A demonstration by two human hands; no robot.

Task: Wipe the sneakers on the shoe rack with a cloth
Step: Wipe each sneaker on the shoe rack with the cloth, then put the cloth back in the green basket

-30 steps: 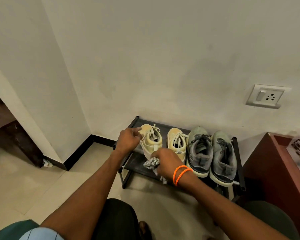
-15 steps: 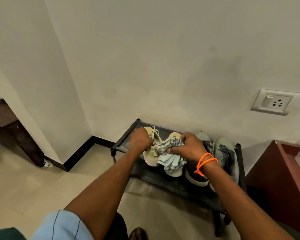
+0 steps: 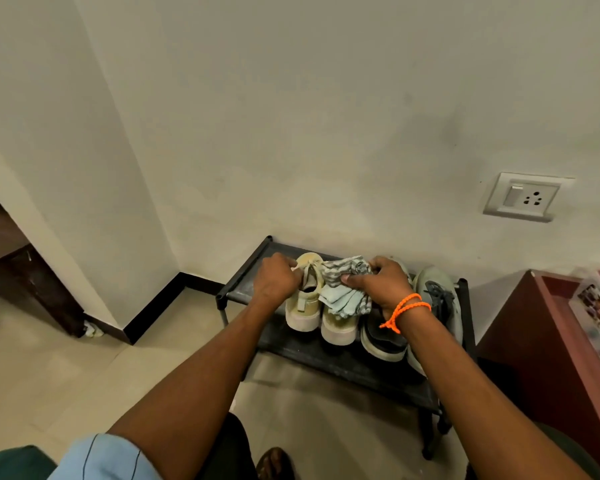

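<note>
A low black shoe rack (image 3: 243,289) stands against the wall with a cream pair and a grey pair of sneakers on it. My left hand (image 3: 276,280) grips the left cream sneaker (image 3: 303,306) at its side, by the laces. My right hand (image 3: 383,284), with orange bands on the wrist, holds a bunched striped grey-blue cloth (image 3: 343,289) on top of the right cream sneaker (image 3: 338,329). The grey sneakers (image 3: 440,292) sit to the right, partly hidden by my right forearm.
A reddish wooden cabinet (image 3: 548,341) stands close on the right of the rack. A wall socket (image 3: 525,197) is above it. A wall corner and dark furniture (image 3: 21,271) lie to the left. Tiled floor (image 3: 66,368) spreads in front.
My right hand carried the cloth from the front of the left cream sneaker up onto the right cream one. My left hand slid further along the left sneaker. The view came closer.
</note>
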